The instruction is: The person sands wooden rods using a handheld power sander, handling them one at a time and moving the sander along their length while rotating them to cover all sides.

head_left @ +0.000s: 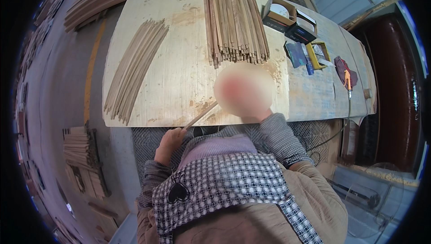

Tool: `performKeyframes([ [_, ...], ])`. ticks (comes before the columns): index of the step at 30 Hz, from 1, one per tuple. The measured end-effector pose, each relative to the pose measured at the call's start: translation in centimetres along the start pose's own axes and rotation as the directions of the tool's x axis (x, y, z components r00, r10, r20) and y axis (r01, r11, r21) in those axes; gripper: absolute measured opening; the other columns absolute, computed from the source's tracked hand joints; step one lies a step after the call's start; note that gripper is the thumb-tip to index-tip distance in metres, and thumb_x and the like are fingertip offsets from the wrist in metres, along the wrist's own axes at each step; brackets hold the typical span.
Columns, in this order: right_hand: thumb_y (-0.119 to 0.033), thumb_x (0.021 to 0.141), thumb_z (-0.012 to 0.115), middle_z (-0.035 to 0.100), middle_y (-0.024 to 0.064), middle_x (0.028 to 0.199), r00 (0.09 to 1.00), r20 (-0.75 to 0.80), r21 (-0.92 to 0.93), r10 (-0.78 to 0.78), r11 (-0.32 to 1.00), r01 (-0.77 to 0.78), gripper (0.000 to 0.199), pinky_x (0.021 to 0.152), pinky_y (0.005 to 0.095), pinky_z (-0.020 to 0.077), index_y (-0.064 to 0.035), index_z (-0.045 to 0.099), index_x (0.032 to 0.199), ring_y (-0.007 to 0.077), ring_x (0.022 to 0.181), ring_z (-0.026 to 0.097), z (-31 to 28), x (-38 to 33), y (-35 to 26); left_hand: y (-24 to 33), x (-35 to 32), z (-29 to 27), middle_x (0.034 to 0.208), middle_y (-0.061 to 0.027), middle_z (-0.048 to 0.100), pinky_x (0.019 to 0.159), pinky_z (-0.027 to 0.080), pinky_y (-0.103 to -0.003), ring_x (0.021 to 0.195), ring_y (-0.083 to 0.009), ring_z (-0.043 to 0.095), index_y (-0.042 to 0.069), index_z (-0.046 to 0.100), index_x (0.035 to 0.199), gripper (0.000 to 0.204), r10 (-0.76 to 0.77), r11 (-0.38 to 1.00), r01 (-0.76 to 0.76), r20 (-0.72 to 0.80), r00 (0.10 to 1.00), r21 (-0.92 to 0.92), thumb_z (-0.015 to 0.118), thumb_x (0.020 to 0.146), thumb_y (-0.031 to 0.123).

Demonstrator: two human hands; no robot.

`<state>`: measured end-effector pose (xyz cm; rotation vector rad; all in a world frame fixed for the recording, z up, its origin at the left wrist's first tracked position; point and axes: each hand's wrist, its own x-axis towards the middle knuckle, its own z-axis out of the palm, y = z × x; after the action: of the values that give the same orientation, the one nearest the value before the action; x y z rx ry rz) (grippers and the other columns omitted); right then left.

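Observation:
My left hand [169, 144] is closed around the near end of a thin wooden strip [200, 116] at the table's front edge. The strip slants up to the right, and its far end runs into a blurred patch. Only the wrist of my right hand [265, 114] shows; its fingers are hidden by that patch, so I cannot tell what they hold. Just beyond lies a thick bundle of wooden strips [235, 24]. A smaller, fanned-out pile of strips [137, 71] rests on the left of the pale wooden table [179, 82].
At the back right stand two open boxes [279, 15] with round white discs. Nearby are a yellow box [318, 55], blue packets [298, 56] and an orange air gun [347, 78] on a dark red cloth. Stacked wood [81, 147] sits on the floor at left.

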<state>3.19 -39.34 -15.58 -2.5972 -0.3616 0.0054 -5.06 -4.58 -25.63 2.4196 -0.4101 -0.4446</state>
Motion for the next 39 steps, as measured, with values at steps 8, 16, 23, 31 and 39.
performKeyframes([
  [8, -0.028, 0.089, 0.048, 0.062, 0.013, 0.102, 0.991, 0.014, 0.114, -0.133, 0.985, 0.131, 0.027, 0.081, 0.0412, 0.0462, -0.0079, 0.063, 0.101, 0.0309, 0.097, 0.058, 1.8, -0.7, -6.1, 2.6, -0.5, -1.1, 0.066, -0.0189, 0.06, 0.054, 0.047, -0.05, 0.06, -0.0391, 0.059, 0.008, 0.049, 0.073, 0.032, -0.103, 0.965, 0.122, -0.09, 0.991, 0.231, 0.051, 0.09, 0.035],
  [16, -0.028, 0.082, 0.055, 0.061, 0.0134, 0.096, 0.959, 0.113, 0.09, 0.259, 0.959, -0.27, 0.023, 0.076, 0.0451, 0.0458, -0.0147, 0.056, 0.101, 0.035, 0.089, 0.056, -6.0, 3.0, -3.2, 4.7, -1.4, -0.9, 0.07, -0.0138, 0.06, 0.057, 0.048, -0.047, 0.065, -0.0361, 0.061, 0.008, 0.049, 0.076, 0.028, -0.174, 0.936, 0.203, -0.126, 0.977, 0.287, 0.052, 0.089, 0.033],
  [23, -0.025, 0.083, 0.064, 0.047, 0.0129, 0.128, 0.95, 0.157, -0.188, -0.27, 0.936, 0.297, 0.054, 0.099, 0.0386, 0.0352, -0.0113, 0.044, 0.131, 0.0281, 0.118, 0.044, 0.7, -0.2, -4.1, 5.7, -0.7, -1.6, 0.061, -0.0152, 0.057, 0.055, 0.046, -0.047, 0.062, -0.036, 0.06, 0.006, 0.049, 0.072, 0.029, -0.118, 0.964, 0.148, -0.142, 0.983, 0.222, 0.053, 0.089, 0.03],
  [31, -0.016, 0.075, 0.059, 0.051, 0.0246, 0.101, 0.961, 0.012, 0.446, -0.275, 0.862, 0.241, 0.05, 0.068, 0.0456, 0.0505, -0.0255, 0.048, 0.123, 0.0393, 0.084, 0.06, 7.2, -2.3, -8.4, 4.6, -0.3, -0.6, 0.064, -0.0197, 0.058, 0.058, 0.045, -0.05, 0.064, -0.0392, 0.059, 0.002, 0.052, 0.077, 0.033, -0.065, 0.959, 0.066, -0.012, 0.998, 0.276, 0.045, 0.092, 0.031],
  [39, -0.018, 0.077, 0.062, 0.056, 0.0197, 0.103, 0.995, 0.092, -0.155, -0.039, 0.986, 0.053, 0.041, 0.079, 0.0434, 0.0484, -0.0099, 0.053, 0.116, 0.0357, 0.091, 0.058, -0.4, 0.6, -2.4, 1.8, -0.2, 0.3, 0.072, -0.0216, 0.06, 0.063, 0.044, -0.051, 0.072, -0.0418, 0.058, 0.003, 0.054, 0.076, 0.037, -0.079, 0.997, 0.079, 0.03, 0.996, 0.015, 0.044, 0.093, 0.035],
])
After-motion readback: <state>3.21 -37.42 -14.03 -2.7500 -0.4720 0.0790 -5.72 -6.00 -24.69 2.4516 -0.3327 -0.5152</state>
